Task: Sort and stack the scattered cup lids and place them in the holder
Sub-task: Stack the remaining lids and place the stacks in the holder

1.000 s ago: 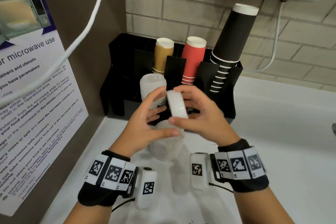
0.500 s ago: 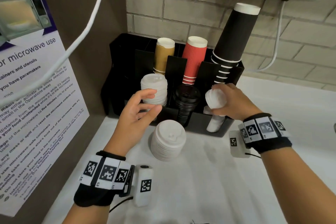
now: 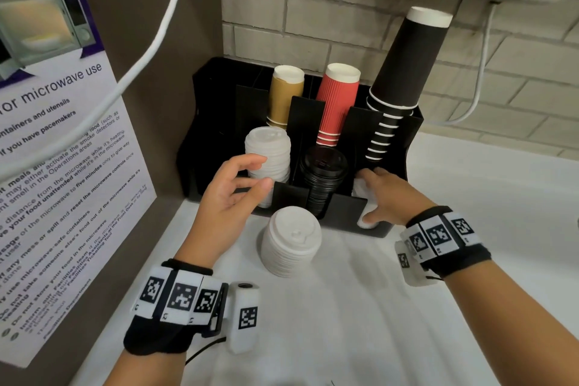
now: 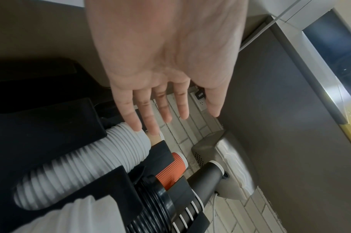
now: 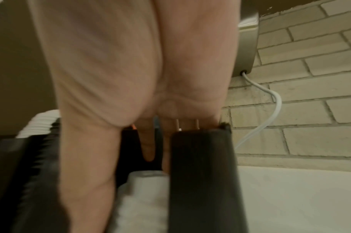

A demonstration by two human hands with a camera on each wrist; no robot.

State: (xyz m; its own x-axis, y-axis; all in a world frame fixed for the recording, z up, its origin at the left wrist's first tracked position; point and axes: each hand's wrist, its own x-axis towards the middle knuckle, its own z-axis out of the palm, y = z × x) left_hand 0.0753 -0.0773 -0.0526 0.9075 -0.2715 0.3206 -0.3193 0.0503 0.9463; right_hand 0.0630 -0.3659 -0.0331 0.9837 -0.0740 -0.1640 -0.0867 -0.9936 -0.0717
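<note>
A black holder (image 3: pixel 216 122) stands against the brick wall. Its left front slot holds a tall stack of white lids (image 3: pixel 268 150) (image 4: pixel 86 165), and the middle slot holds black lids (image 3: pixel 322 172). My right hand (image 3: pixel 371 194) reaches into the right front slot. Its straight fingers (image 5: pixel 148 149) lie on a short stack of small white lids (image 5: pixel 144 197), with the thumb at the slot's front. My left hand (image 3: pixel 264 173) hovers open and empty beside the tall white stack, fingers (image 4: pixel 146 119) straight. Another stack of white lids (image 3: pixel 291 244) stands on the counter in front of the holder.
Tan (image 3: pixel 286 94), red (image 3: pixel 336 103) and black (image 3: pixel 404 66) paper cups stand upside down in the holder's back slots. A brown side panel with a microwave notice (image 3: pixel 62 150) bounds the left. A white cable (image 3: pixel 150 50) hangs across it. The white counter (image 3: pixel 344 323) extends to the right.
The right hand carried the small white lids from the centre to the right slot and lowered them in. The left hand let go and opened near the tall white stack.
</note>
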